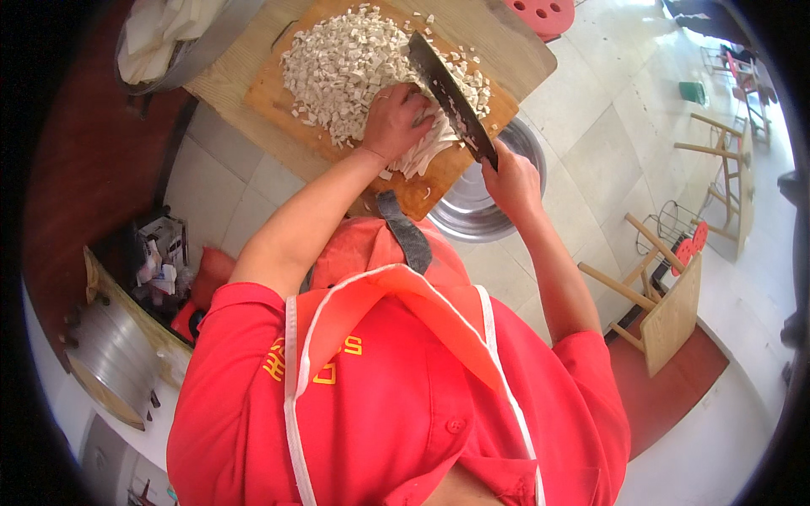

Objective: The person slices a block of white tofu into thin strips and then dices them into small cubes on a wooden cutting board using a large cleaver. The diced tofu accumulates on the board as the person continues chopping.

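My right hand (pixel 514 179) grips the handle of a broad-bladed kitchen cleaver (pixel 450 95), whose dark blade has small white bits stuck to it. Beside the blade, my left hand (pixel 397 120) presses with bent fingers on a bundle of white strips (pixel 423 152), of a food I cannot tell for sure. A large heap of small white diced pieces (pixel 345 66) covers much of the wooden cutting board (pixel 269 85), on the far side of my left hand. A few loose dice lie near the board's edges.
The board rests on a wooden table (pixel 237 57). Below its right corner a metal basin (pixel 531 148) stands on the tiled floor. A metal pot (pixel 215 47) with white slabs is at the upper left. Wooden stools (pixel 674 310) lie or stand at the right, near a red perforated stool seat (pixel 543 14).
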Demonstrator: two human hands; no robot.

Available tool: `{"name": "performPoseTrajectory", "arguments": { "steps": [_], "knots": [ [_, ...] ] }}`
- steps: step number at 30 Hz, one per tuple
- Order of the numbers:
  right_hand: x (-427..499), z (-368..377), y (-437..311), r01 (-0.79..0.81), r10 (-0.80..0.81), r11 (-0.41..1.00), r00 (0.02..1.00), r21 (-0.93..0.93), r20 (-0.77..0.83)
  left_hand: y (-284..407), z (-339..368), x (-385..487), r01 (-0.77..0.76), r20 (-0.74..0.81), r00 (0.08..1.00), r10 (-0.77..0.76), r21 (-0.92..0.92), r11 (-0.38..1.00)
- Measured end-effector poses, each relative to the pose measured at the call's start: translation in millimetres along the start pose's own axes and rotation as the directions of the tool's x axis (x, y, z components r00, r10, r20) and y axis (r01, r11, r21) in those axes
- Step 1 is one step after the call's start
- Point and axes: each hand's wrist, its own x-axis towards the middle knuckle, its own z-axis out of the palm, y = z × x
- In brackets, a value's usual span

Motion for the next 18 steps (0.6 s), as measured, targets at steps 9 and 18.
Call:
{"name": "performPoseTrajectory", "arguments": {
  "steps": [9,18],
  "knots": [
    [9,32,9,0.005,-0.003,0.998,0.999,-0.067,0.039,2,3,1,0.021,0.041,0.999,-0.021,0.016,1.0],
    [7,11,5,0.016,-0.016,1.0,1.0,0.005,-0.02,3,-1,-2,-0.041,-0.016,0.999,0.042,0.067,0.997]
  ]
}}
